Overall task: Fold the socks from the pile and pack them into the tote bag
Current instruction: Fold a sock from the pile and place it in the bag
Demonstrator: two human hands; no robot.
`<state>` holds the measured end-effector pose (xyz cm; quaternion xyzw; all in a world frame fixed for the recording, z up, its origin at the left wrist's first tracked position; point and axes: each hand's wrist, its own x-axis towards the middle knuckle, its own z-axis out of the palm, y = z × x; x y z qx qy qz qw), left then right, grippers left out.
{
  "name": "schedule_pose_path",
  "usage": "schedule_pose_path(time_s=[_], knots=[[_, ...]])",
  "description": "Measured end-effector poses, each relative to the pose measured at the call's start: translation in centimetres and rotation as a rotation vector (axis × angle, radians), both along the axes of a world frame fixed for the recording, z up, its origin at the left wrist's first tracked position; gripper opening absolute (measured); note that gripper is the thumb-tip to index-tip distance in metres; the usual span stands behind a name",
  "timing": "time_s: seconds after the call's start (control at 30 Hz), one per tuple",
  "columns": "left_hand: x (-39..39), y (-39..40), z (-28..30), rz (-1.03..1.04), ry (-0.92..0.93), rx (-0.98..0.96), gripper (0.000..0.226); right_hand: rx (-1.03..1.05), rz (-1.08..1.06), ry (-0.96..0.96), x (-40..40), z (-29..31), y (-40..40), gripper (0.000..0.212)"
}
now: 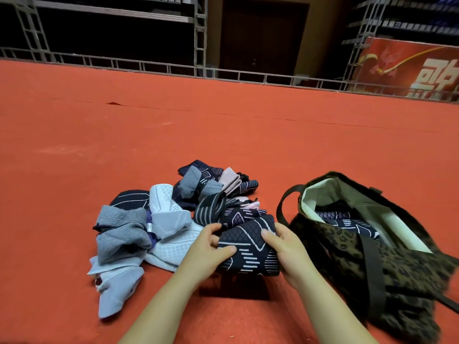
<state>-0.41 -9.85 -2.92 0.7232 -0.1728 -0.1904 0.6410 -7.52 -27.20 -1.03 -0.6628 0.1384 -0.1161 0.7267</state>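
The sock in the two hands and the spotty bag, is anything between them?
In the head view only bare red carpet and the bag's dark strap lie between the dark patterned sock and the leopard tote bag.

Red-orange carpet floor (124, 135) fills most of the view, with faint seams and a small wrinkle toward the far left. Low metal truss railing (154, 67) edges the carpet's far side. Behind the railing: dark metal shelving racks (111, 13) left, a dark brown door (263, 36) centre, a red banner (407, 68) with pale characters right. Dim beyond the railing.
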Motion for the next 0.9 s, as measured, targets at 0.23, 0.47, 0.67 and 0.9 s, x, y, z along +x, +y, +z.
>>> schedule_pose_path(time_s=[0.23,0.47,0.67,0.9], knots=[[-2.1,1.5,-1.6,-0.094,-0.172,0.185,0.078,0.120,-0.101,0.185,0.0,-3.0,0.4,0.018],[-3.7,2.3,-3.7,-0.218,-0.208,0.293,0.059,0.131,-0.102,0.279,-4.0,-4.5,0.9,0.044],[-4.1,2.4,-4.0,-0.174,-0.203,0.262,0.040,-0.214,0.096,0.154,-8.5,-4.1,2.6,0.061],[-0.6,1.5,1.0,-0.214,-0.158,0.135,0.066,-0.459,-0.058,0.013,-3.6,0.9,0.3,0.034]])
